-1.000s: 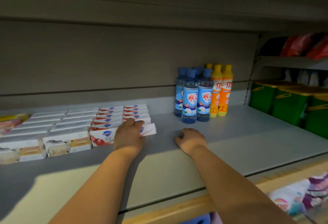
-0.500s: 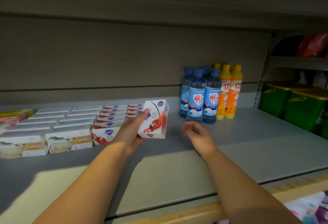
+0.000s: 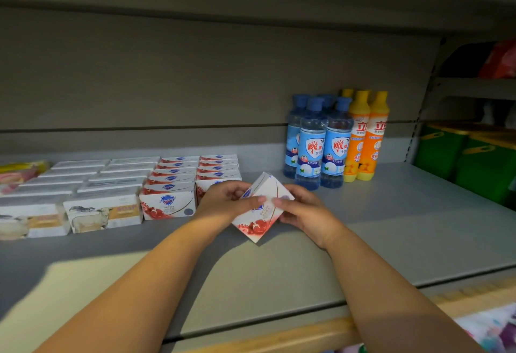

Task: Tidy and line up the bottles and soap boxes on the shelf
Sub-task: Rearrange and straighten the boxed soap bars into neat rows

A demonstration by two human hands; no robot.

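The soap box (image 3: 264, 217) is now being gripped by both hands. The right hand (image 3: 304, 213), free a moment ago, is being curled round one edge while the other is being pinched by the left hand (image 3: 223, 201). It is being held cornerwise just over the shelf (image 3: 391, 227), probably for squaring into the soap rows (image 3: 167, 204) left of the hands. Well right of the hands, the lidded green bins (image 3: 460, 157) are being kept closed, so their contents cannot be told.

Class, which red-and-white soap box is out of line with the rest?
The soap box held between left hand and right hand, tilted corner-down; the other boxes lie flat in two rows.
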